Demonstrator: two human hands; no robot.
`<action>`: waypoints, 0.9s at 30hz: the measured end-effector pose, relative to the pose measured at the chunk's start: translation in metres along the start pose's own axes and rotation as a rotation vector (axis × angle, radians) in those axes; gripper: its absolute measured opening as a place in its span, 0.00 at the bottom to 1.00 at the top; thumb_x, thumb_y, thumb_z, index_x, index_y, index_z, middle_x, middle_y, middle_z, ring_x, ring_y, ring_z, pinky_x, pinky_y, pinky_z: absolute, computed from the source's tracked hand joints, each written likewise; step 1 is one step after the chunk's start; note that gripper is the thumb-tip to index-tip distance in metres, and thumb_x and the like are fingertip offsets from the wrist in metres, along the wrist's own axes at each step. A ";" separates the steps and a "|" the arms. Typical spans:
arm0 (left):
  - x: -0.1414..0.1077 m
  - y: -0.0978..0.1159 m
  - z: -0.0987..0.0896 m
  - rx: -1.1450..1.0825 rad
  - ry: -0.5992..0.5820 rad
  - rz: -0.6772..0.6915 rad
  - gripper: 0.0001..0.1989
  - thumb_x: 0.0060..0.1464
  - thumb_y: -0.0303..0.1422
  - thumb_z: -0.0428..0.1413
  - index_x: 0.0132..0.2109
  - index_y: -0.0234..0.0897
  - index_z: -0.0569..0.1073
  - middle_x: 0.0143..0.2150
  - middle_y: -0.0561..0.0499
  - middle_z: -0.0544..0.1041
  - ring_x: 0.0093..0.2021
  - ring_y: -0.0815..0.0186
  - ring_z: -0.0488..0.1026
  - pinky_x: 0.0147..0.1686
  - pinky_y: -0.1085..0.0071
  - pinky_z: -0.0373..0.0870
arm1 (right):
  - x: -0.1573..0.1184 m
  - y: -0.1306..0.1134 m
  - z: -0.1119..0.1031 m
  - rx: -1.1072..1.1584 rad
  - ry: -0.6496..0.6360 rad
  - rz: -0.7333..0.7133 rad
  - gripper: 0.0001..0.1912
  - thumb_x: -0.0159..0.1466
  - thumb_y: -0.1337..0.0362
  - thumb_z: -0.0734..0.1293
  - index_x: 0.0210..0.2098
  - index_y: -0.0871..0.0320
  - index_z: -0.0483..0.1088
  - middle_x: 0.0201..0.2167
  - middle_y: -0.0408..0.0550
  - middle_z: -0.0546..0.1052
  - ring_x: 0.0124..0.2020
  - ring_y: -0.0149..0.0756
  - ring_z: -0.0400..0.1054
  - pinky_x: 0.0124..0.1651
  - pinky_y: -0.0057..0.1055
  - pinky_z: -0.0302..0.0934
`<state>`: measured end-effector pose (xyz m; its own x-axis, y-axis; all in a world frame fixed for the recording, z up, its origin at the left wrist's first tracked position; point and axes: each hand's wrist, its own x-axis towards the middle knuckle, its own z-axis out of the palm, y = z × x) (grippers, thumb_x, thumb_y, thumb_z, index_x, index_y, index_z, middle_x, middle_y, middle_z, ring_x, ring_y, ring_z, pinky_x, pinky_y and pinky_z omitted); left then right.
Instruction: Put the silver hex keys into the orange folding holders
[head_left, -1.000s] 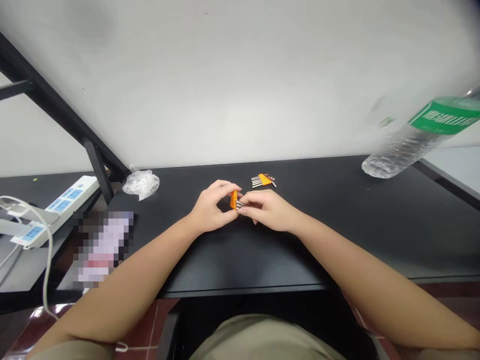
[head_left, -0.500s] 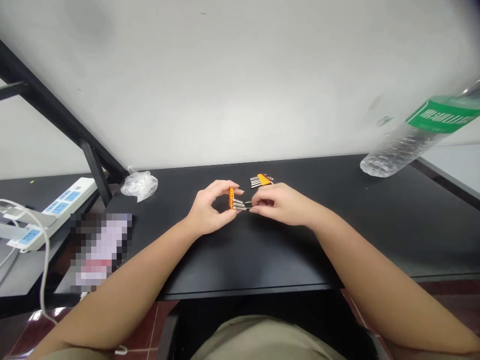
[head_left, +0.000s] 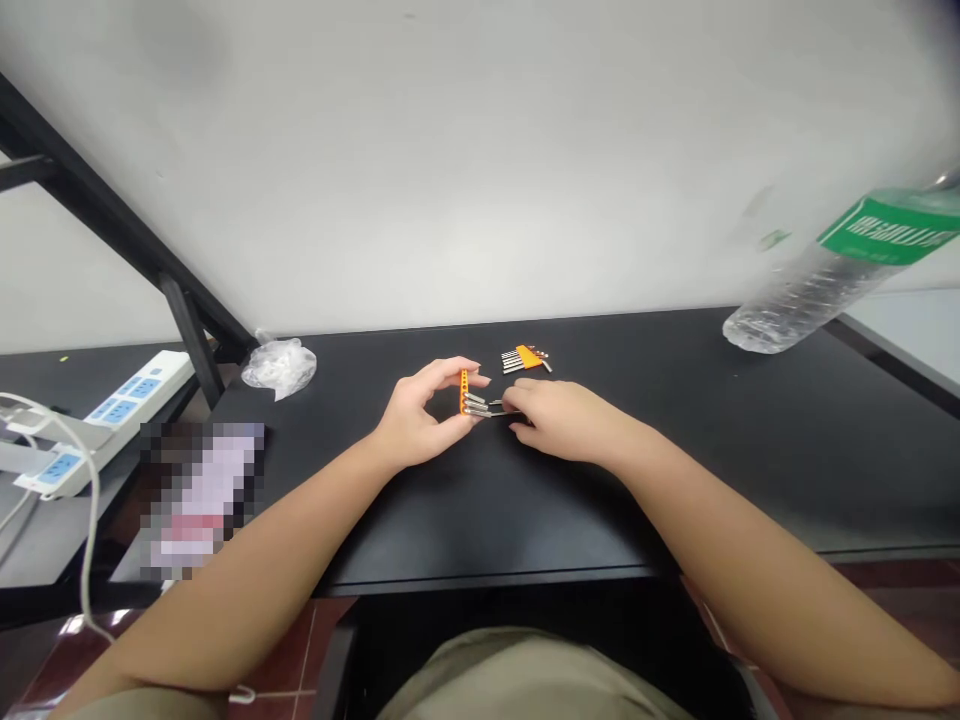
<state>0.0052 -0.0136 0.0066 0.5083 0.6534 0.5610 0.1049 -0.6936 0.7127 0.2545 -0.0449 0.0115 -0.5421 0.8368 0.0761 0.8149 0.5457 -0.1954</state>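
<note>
Orange holder, one, in the left hand, above the near-middle of one black table. Head view, only view: two bare hands, one person. Left fingers clamped on the holder, thumb at its near end, fingertips at its far end. Row of dark holes along the holder's upper part, too small to count. At least three metal keys stick out of its lower part toward the right hand. Right fingers bent at the outer ends of the keys; cannot tell whether they pinch one or just touch. Second orange holder, one, lies on the table beyond the right hand, not held, with several metal shafts, about five or six, exact count unclear. Also: one crumpled clear bag at far left, one green-labelled bottle at far right, one white power strip on the left.
</note>
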 end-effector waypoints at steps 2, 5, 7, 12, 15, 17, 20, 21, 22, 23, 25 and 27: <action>0.000 0.000 0.000 -0.002 0.001 0.003 0.25 0.55 0.30 0.64 0.60 0.38 0.70 0.52 0.42 0.81 0.53 0.56 0.80 0.58 0.55 0.76 | 0.001 0.002 0.001 -0.019 0.008 0.016 0.03 0.64 0.68 0.68 0.38 0.55 0.71 0.36 0.49 0.77 0.30 0.36 0.69 0.29 0.31 0.53; 0.000 0.001 -0.001 -0.001 -0.002 0.007 0.25 0.55 0.30 0.64 0.60 0.38 0.70 0.52 0.42 0.81 0.53 0.56 0.80 0.58 0.55 0.76 | 0.001 0.003 0.004 -0.003 -0.041 0.007 0.03 0.62 0.70 0.67 0.33 0.56 0.71 0.33 0.48 0.76 0.28 0.35 0.68 0.28 0.31 0.52; 0.001 0.002 -0.001 0.008 -0.009 0.001 0.25 0.55 0.29 0.64 0.59 0.38 0.71 0.52 0.43 0.81 0.53 0.57 0.80 0.58 0.56 0.76 | 0.000 0.001 0.005 0.015 -0.074 0.001 0.05 0.60 0.72 0.68 0.30 0.56 0.70 0.31 0.48 0.76 0.26 0.34 0.67 0.27 0.31 0.52; 0.001 -0.002 -0.002 0.116 -0.022 -0.014 0.25 0.54 0.28 0.63 0.59 0.40 0.71 0.53 0.45 0.80 0.53 0.59 0.80 0.57 0.60 0.76 | 0.000 -0.002 -0.005 0.149 -0.034 0.006 0.06 0.58 0.73 0.67 0.29 0.56 0.67 0.28 0.44 0.75 0.25 0.32 0.64 0.28 0.30 0.52; 0.002 -0.006 -0.003 0.248 -0.035 -0.045 0.24 0.54 0.30 0.63 0.58 0.41 0.73 0.52 0.47 0.80 0.52 0.61 0.79 0.54 0.62 0.78 | 0.001 -0.003 -0.014 0.305 0.138 0.006 0.04 0.61 0.71 0.66 0.33 0.55 0.68 0.28 0.41 0.74 0.26 0.31 0.64 0.31 0.29 0.55; 0.002 -0.008 -0.004 0.316 -0.048 -0.067 0.23 0.54 0.31 0.63 0.57 0.41 0.73 0.52 0.47 0.79 0.51 0.61 0.79 0.51 0.63 0.78 | 0.002 -0.004 -0.018 0.356 0.268 -0.011 0.04 0.63 0.70 0.65 0.35 0.55 0.69 0.29 0.42 0.73 0.27 0.32 0.64 0.33 0.30 0.57; 0.003 -0.009 -0.004 0.370 -0.076 -0.104 0.23 0.52 0.31 0.63 0.56 0.42 0.74 0.52 0.47 0.78 0.50 0.61 0.77 0.49 0.65 0.79 | 0.003 -0.008 -0.019 0.372 0.381 -0.070 0.05 0.66 0.69 0.64 0.36 0.55 0.71 0.29 0.43 0.73 0.30 0.34 0.64 0.35 0.32 0.58; 0.003 -0.008 -0.004 0.377 -0.085 -0.115 0.23 0.52 0.31 0.63 0.56 0.42 0.74 0.51 0.47 0.78 0.50 0.61 0.77 0.49 0.64 0.79 | 0.004 -0.009 -0.018 0.372 0.403 -0.090 0.06 0.67 0.69 0.64 0.36 0.55 0.72 0.29 0.44 0.73 0.30 0.35 0.65 0.36 0.33 0.58; 0.002 -0.008 -0.004 0.379 -0.093 -0.123 0.23 0.52 0.31 0.63 0.56 0.42 0.74 0.52 0.47 0.78 0.50 0.61 0.77 0.49 0.64 0.78 | 0.005 -0.010 -0.017 0.370 0.419 -0.108 0.06 0.68 0.68 0.64 0.36 0.55 0.72 0.29 0.45 0.74 0.31 0.36 0.66 0.37 0.33 0.59; 0.002 -0.008 -0.004 0.380 -0.100 -0.127 0.23 0.52 0.31 0.63 0.56 0.42 0.74 0.52 0.47 0.78 0.50 0.60 0.77 0.49 0.64 0.78 | 0.005 -0.010 -0.016 0.364 0.431 -0.122 0.07 0.69 0.68 0.63 0.36 0.55 0.73 0.30 0.46 0.75 0.32 0.36 0.67 0.38 0.34 0.60; 0.002 -0.008 -0.003 0.386 -0.111 -0.134 0.24 0.52 0.31 0.63 0.57 0.42 0.74 0.52 0.47 0.77 0.51 0.60 0.76 0.51 0.63 0.77 | 0.006 -0.009 -0.013 0.333 0.440 -0.150 0.08 0.70 0.68 0.63 0.37 0.55 0.74 0.33 0.47 0.77 0.35 0.37 0.69 0.40 0.35 0.62; 0.002 -0.007 -0.003 0.404 -0.118 -0.145 0.24 0.52 0.31 0.63 0.57 0.42 0.74 0.52 0.47 0.77 0.51 0.60 0.76 0.53 0.61 0.76 | 0.006 -0.007 -0.010 0.277 0.438 -0.180 0.08 0.70 0.68 0.63 0.38 0.55 0.74 0.36 0.48 0.78 0.37 0.38 0.70 0.42 0.36 0.63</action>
<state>0.0029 -0.0059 0.0042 0.5556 0.7295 0.3989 0.4956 -0.6758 0.5456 0.2475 -0.0434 0.0233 -0.4835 0.7037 0.5207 0.6009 0.6993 -0.3872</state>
